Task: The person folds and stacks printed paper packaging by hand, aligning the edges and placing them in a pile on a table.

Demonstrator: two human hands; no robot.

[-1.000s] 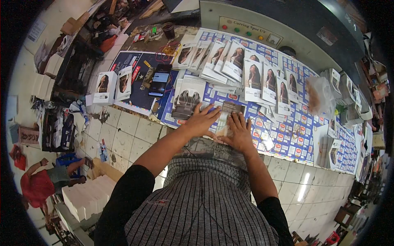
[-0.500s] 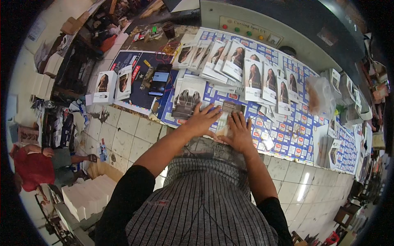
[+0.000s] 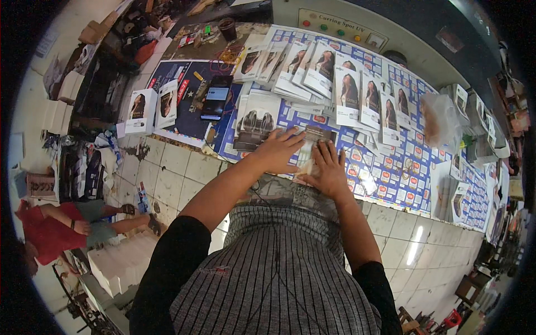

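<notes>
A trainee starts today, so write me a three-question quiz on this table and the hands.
1. True or false: the phone lies to the left of the left hand.
2. What do the right hand's fingers touch? A, the dark cup; B, the printed paper; C, the phone.
3. Fill in: the clear plastic bag lies to the ___ of the right hand.

Key: 1, true; 2, B; 3, right.

The left hand [image 3: 280,152] and right hand [image 3: 328,169] hide part of the dark-topped leaflet [image 3: 320,133] beneath them.
</notes>
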